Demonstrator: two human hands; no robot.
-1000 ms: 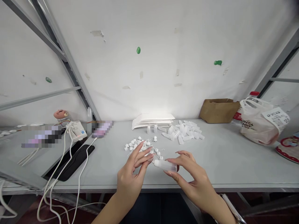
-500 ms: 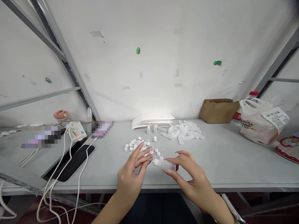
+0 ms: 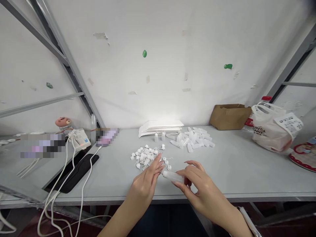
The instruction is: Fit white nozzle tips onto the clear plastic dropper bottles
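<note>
My right hand (image 3: 197, 184) holds a small translucent squeeze bottle (image 3: 172, 176) by its base end, between thumb and fingers. The bottle lies nearly level above the table, its white cap end pointing left. At that end, the fingers and thumb of my left hand (image 3: 146, 182) are pressed together on the cap's tip, which they partly hide. Just beyond my left hand lies a pile of white caps (image 3: 145, 154) with thin strips on some. Farther right, several loose translucent bottles (image 3: 197, 136) lie in a heap. Two capped bottles (image 3: 160, 136) stand upright behind the caps.
White flat packets (image 3: 160, 126) are stacked against the wall. At the right are a brown cardboard box (image 3: 229, 118) and a white plastic bag (image 3: 270, 131). White cables (image 3: 71, 174), a black pouch (image 3: 74, 174) and a power strip (image 3: 80, 140) occupy the left of the grey table (image 3: 237, 164).
My left fingers have rolled over and closed up at the bottle's cap end, uncovering more of the cap pile. My right hand still holds the bottle, its fingers more curled. The view shifted slightly.
</note>
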